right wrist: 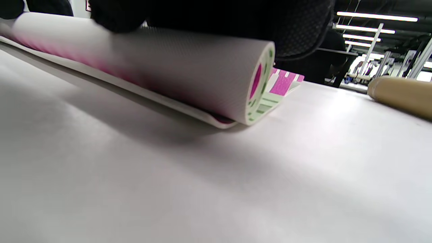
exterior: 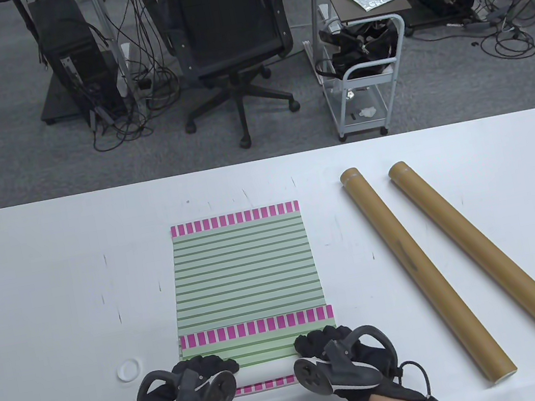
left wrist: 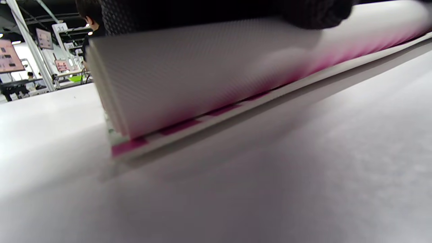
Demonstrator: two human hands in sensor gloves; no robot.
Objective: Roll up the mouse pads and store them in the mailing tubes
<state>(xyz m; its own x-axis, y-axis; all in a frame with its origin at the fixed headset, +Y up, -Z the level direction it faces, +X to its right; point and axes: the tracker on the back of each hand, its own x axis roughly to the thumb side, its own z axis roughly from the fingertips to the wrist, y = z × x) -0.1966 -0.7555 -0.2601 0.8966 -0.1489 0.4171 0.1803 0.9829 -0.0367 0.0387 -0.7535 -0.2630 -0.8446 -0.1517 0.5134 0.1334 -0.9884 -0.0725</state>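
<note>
Nearby two mailing tubes (exterior: 424,268) lying, mouse pad (exterior: 247,276) outside

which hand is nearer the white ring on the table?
Left. The left hand sits just right of the white ring; the right hand is farther right, across the mouse pad.

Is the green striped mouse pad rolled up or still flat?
Partly rolled: the green striped mouse pad curls under both hands at its near edge, visible in the right wrist view; the rest lies flat.

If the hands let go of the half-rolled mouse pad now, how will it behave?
The mouse pad bends easily into a curl, so it is probably floppy. Its roll looks loose, so it would likely spring open. The far part lies flat and should stay put.
</note>
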